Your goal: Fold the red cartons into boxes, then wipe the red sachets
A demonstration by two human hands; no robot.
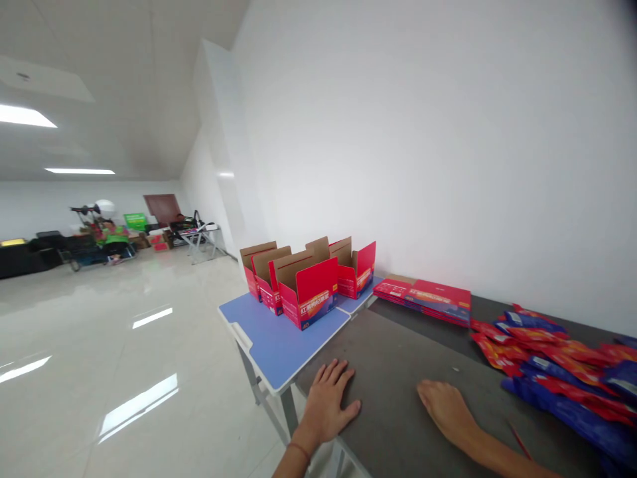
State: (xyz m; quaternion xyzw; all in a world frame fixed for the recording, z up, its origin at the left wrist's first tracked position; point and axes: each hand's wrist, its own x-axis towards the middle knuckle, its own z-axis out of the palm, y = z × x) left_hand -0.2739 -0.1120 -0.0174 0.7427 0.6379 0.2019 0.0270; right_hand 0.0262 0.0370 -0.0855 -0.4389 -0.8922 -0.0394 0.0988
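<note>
Left hand [327, 406] spread, right hand [445, 406] turned down, its grip unclear, at a dark table [381, 358]; open boxes [318, 287] stand assembled; flat boxes [423, 300] lie unassembled; packets [562, 362] lie loose.

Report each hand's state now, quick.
Left hand: open, fingers spread, empty, at the dark gray tabletop's edge.
Right hand: curled closed; no held item visible, though the inside of its grip is hidden.
</note>
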